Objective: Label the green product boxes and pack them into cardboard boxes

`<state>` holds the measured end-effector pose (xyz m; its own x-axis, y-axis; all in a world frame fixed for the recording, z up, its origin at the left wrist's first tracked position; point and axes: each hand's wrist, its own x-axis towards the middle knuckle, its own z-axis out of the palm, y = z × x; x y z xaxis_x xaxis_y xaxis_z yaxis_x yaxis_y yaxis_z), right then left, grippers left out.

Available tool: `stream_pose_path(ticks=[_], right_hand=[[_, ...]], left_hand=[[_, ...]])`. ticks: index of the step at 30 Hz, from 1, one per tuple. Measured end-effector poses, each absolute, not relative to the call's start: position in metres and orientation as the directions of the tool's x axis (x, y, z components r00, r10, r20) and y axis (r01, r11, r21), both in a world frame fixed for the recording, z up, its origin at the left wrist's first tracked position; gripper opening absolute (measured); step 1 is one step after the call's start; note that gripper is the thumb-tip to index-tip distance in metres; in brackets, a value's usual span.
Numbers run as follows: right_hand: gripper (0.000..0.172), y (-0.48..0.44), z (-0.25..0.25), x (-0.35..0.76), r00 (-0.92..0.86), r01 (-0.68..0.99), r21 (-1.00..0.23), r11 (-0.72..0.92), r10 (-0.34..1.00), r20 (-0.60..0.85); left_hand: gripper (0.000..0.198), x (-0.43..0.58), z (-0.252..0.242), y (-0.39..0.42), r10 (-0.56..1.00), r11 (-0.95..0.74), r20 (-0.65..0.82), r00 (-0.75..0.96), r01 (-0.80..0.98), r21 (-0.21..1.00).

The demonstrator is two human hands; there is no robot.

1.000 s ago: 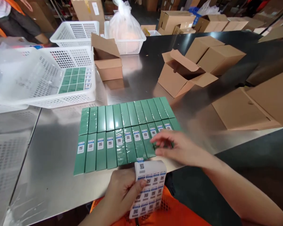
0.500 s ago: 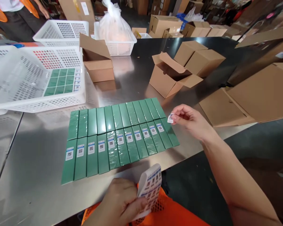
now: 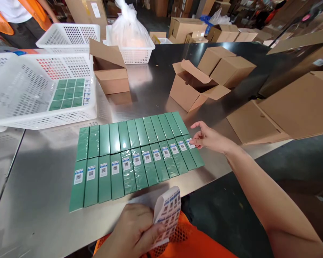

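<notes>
Two rows of slim green boxes point(image 3: 104, 179) lie side by side on the metal table, some with shiny wrap. Each box in the near row bears a white and blue QR label point(image 3: 103, 170); the far row shows plain green tops. My right hand point(image 3: 208, 138) is at the rightmost near box, its thumb touching the label point(image 3: 190, 143) that lies there. The index finger is raised away from the thumb, so the hand is open. Low in the view, my left hand point(image 3: 137, 229) is closed on a curled sheet of labels point(image 3: 168, 213).
White plastic baskets point(image 3: 61, 116) stand at the left, one holding more green boxes point(image 3: 67, 94). Open cardboard boxes point(image 3: 185, 93) point(image 3: 113, 80) sit behind the rows, with closed cartons point(image 3: 233, 70) beyond. Large cardboard point(image 3: 298, 104) lies at right. A person in an orange vest point(image 3: 37, 14) stands far left.
The label that was pinched in my right hand now lies on the rightmost near box. My right index finger has lifted off it. My left hand keeps hold of the label sheet.
</notes>
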<state>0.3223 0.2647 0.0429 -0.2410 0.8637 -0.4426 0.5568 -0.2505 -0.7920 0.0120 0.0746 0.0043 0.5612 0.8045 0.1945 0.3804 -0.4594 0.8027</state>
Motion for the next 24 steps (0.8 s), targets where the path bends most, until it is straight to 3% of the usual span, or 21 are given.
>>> stream_pose_path(ticks=[2,4,7,8,10,13,15,18,19,22,24], right_hand=[[0.06,0.268,0.043,0.321,-0.178,0.608,-0.747,-0.268,0.872,-0.457],[0.063,0.27,0.046,0.321,-0.071,0.73,-0.626,-0.274,0.881,-0.468],[0.063,0.262,0.054,0.315,0.047,0.853,-0.481,-0.201,0.948,-0.314],[0.059,0.255,0.057,0.31,0.033,0.834,-0.53,-0.154,0.973,-0.23],[0.053,0.234,0.062,0.291,-0.101,0.66,-0.751,-0.02,0.988,-0.116],[0.056,0.2,0.068,0.249,-0.492,0.272,-0.961,0.056,0.866,-0.089],[0.048,0.185,0.071,0.22,-0.614,0.163,-0.987,-0.005,0.783,-0.105],[0.025,0.183,0.071,0.183,-0.58,0.141,-0.986,-0.084,0.8,-0.152],[0.023,0.185,0.071,0.173,-0.562,0.148,-0.985,-0.085,0.813,-0.155],[0.025,0.192,0.073,0.146,-0.571,0.176,-0.983,-0.043,0.809,-0.138],[0.023,0.193,0.075,0.126,-0.602,0.217,-0.976,-0.002,0.787,-0.135]], left_hand=[[0.032,0.011,0.005,0.075,0.804,-0.458,0.2,0.56,0.369,0.809],[0.028,0.008,0.007,0.077,0.82,-0.429,0.204,0.535,0.339,0.837],[0.023,-0.001,0.015,0.082,0.869,-0.363,0.216,0.445,0.276,0.89],[0.023,-0.005,0.019,0.084,0.886,-0.344,0.22,0.407,0.261,0.902],[0.025,-0.014,0.024,0.088,0.912,-0.324,0.233,0.337,0.244,0.914],[0.033,-0.028,0.028,0.092,0.927,-0.309,0.24,0.288,0.224,0.924],[0.038,-0.04,0.03,0.094,0.935,-0.29,0.22,0.277,0.243,0.926],[0.028,-0.062,0.035,0.097,0.974,-0.185,0.139,0.179,0.272,0.944],[0.018,-0.07,0.037,0.098,0.989,-0.122,0.097,0.112,0.239,0.963],[0.044,-0.097,0.045,0.103,0.996,0.08,-0.079,-0.04,0.041,0.996],[0.032,-0.116,0.049,0.11,0.988,0.148,-0.148,-0.051,-0.003,0.989]])
